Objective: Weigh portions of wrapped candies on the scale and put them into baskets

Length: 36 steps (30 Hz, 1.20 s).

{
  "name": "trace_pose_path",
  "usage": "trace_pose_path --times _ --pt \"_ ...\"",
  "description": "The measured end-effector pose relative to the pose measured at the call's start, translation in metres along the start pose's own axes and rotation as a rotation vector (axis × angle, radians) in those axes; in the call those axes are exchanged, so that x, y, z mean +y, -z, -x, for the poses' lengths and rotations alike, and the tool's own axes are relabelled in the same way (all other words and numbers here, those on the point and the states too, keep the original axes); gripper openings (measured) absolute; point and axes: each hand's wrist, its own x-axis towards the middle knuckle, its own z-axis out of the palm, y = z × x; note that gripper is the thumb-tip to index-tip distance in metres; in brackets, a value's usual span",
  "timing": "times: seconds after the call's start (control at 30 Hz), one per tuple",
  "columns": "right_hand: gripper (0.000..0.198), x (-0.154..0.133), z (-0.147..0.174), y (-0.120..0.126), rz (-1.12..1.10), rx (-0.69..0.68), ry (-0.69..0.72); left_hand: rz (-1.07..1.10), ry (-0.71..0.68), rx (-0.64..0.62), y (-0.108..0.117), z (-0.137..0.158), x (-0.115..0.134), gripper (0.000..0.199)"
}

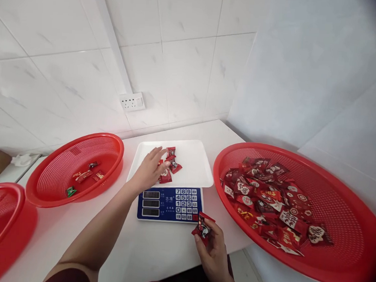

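My left hand (pixel 150 167) reaches over the white weighing tray (pixel 194 167) with its fingers stretched out, at the left edge of several red wrapped snack packets (pixel 175 166). The thumb lies over one of them; I cannot tell whether it touches. Below the tray is the blue keypad panel of the scale (pixel 170 204), with three small displays at its left. In front of the panel's lower right corner, my right hand (pixel 214 254) is closed round a red snack packet (pixel 202 230) with dark and white print, gripped between thumb and fingers.
To the right, a large red mesh basket (pixel 355 238) holds a heap of red packets. A red basket (pixel 52 178) at left holds several small packets, one green. Another red basket (pixel 4 227) stands nearer. Tiled walls border the white table; a socket (pixel 132 102) sits behind.
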Motion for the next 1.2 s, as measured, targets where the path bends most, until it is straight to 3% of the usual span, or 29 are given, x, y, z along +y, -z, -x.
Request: trace_pose_path --times 0.07,0.13,0.2,0.27,0.33,0.43,0.5,0.67,0.8,1.03,1.2 --pt "0.04 0.001 0.0 0.001 -0.008 -0.001 -0.002 0.061 -0.04 0.193 0.008 0.026 -0.001 0.036" --pt "0.039 0.001 -0.001 0.001 -0.015 -0.012 -0.003 0.055 -0.193 0.263 0.01 0.057 -0.003 0.024" --pt "0.038 0.001 -0.002 0.001 -0.018 -0.044 -0.015 0.002 -0.419 0.129 0.008 0.087 -0.008 0.019" --pt "0.037 0.001 -0.002 0.002 -0.011 -0.079 -0.033 -0.091 -0.471 0.037 0.008 0.11 -0.017 0.019" --pt "0.037 0.002 -0.002 0.002 0.0 -0.099 -0.051 -0.215 -0.286 0.121 0.012 0.122 -0.032 0.024" --pt "0.038 0.005 -0.001 0.001 0.006 -0.097 -0.073 -0.428 0.11 0.308 0.025 0.127 -0.059 0.04" --pt "0.038 0.007 0.0 0.001 0.005 -0.096 -0.085 -0.563 0.253 0.28 0.033 0.128 -0.075 0.042" --pt "0.038 0.009 0.001 0.0 0.005 -0.111 -0.115 -0.746 0.305 0.165 0.042 0.129 -0.102 0.042" --pt "0.038 0.01 0.001 -0.001 -0.016 -0.108 -0.119 -0.738 0.343 0.193 0.049 0.124 -0.113 0.041" --pt "0.036 0.01 0.001 -0.002 -0.028 -0.096 -0.132 -0.692 0.433 0.111 0.056 0.119 -0.121 0.046" --pt "0.036 0.008 -0.001 -0.002 -0.006 -0.079 -0.108 -0.633 0.462 0.12 0.058 0.123 -0.121 0.049"
